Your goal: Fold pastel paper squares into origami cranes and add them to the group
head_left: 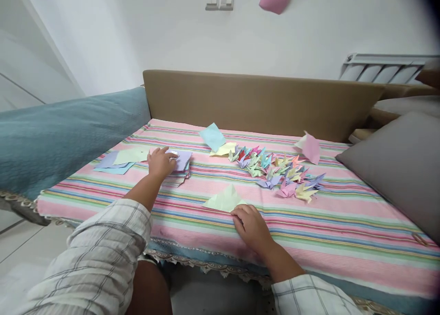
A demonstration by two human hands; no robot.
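Note:
A pale green origami paper (225,199), folded to a triangle, lies on the striped cloth in front of me. My right hand (252,225) has its fingers curled on the triangle's right corner, thumb tucked beside them. Farther left, my left hand (161,163) is over the near-left part of a stack of paper squares (182,161) topped with lilac. Its fingers are stretched out, close to a small white thing I cannot make out. Left of that hand, loose green, lilac and blue paper sheets (127,156) overlap. Several folded paper cranes (275,168) cluster to the right.
Blue and yellow sheets (213,137) lie behind the cranes, and a pink sheet (311,148) is at the right. A brown backrest (254,102) borders the far side, a blue-covered armrest (79,127) the left. A grey cushion (405,168) occupies the right end.

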